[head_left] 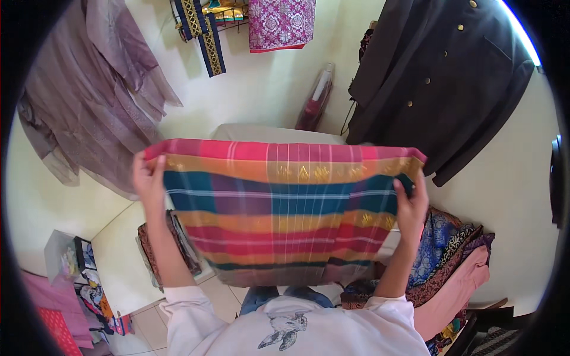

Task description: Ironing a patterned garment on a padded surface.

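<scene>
Held up at chest height and stretched flat between left hand [148, 178] and right hand [411, 204], each closed on an upper corner of the striped woven sarong [285, 213], lower edge hanging free over the white table [122, 261], dark coat [439, 83] beyond.

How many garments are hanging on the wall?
3: a mauve sheer garment upper left, a magenta patterned cloth top centre, a dark gold-buttoned jacket upper right. Others may be hidden.
</scene>
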A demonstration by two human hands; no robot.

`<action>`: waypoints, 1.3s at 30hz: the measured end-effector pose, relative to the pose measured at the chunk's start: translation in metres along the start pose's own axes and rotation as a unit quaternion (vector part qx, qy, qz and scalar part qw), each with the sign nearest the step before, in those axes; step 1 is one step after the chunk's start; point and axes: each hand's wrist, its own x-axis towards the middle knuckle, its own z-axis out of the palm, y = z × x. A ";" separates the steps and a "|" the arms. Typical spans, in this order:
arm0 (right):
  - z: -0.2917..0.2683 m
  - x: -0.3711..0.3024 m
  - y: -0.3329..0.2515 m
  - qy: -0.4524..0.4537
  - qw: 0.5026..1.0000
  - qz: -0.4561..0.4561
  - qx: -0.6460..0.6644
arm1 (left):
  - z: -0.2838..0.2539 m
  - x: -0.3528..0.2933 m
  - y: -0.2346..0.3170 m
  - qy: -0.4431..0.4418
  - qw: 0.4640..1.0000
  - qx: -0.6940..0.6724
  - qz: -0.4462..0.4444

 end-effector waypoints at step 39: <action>0.120 -0.074 0.151 0.104 0.957 0.125 -0.241 | 0.191 -0.112 -0.179 -0.426 0.793 0.436 -0.022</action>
